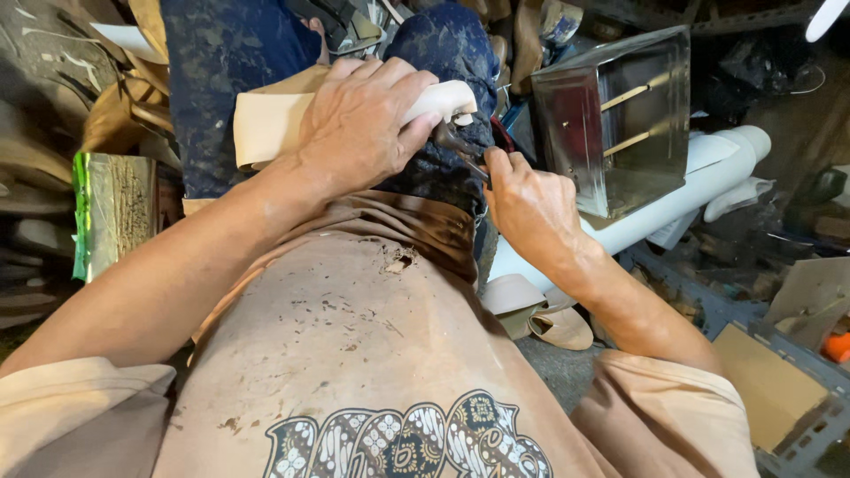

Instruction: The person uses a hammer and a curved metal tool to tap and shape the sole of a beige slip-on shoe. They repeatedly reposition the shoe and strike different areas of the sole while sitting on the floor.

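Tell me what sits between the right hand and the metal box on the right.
Head view: nothing sits between right hand and metal box; only a white tube lies behind the gap.

Two hands – the left hand (pixel 359 124) at twelve o'clock, the right hand (pixel 527 208) toward two. One pale leather piece (pixel 270 119) under the left, one dark metal tool (pixel 460 146) at the right. One shiny metal box (pixel 620 119) at two o'clock with two wooden rods (pixel 633 93) inside. One white pipe (pixel 708 177) – and two tan soles (pixel 536 314) near five.
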